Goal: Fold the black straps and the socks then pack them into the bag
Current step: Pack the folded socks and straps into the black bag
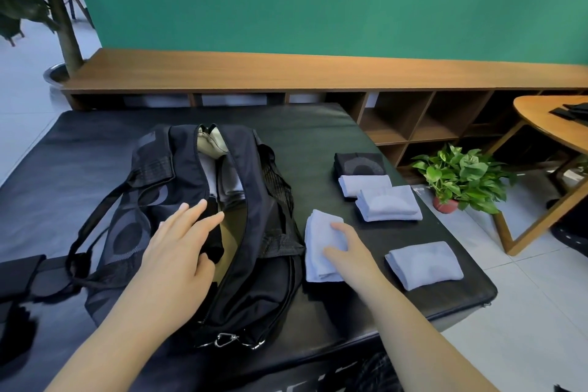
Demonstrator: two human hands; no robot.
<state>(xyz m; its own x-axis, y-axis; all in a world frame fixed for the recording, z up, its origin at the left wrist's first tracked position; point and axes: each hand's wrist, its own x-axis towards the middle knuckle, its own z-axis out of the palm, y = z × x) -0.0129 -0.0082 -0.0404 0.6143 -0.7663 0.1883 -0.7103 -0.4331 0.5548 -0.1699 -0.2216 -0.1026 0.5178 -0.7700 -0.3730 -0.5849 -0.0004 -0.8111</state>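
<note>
A black duffel bag (261,232) lies unzipped on the black padded table (318,124), with pale folded items inside it. My left hand (181,245) rests on the bag's left flap, fingers straight, thumb at the opening's edge. My right hand (348,248) grips a folded light-blue sock (318,239) lying just right of the bag. Three more folded light-blue socks lie to the right: one (424,264) near the table's corner, one (388,202) farther back, and one (364,184) behind it. A folded black item (359,163) sits behind them.
A black flat object (19,274) lies at the table's left edge. A potted green plant (458,177) stands on the floor to the right, next to a wooden table (553,127). A low wooden shelf (318,73) runs along the green wall.
</note>
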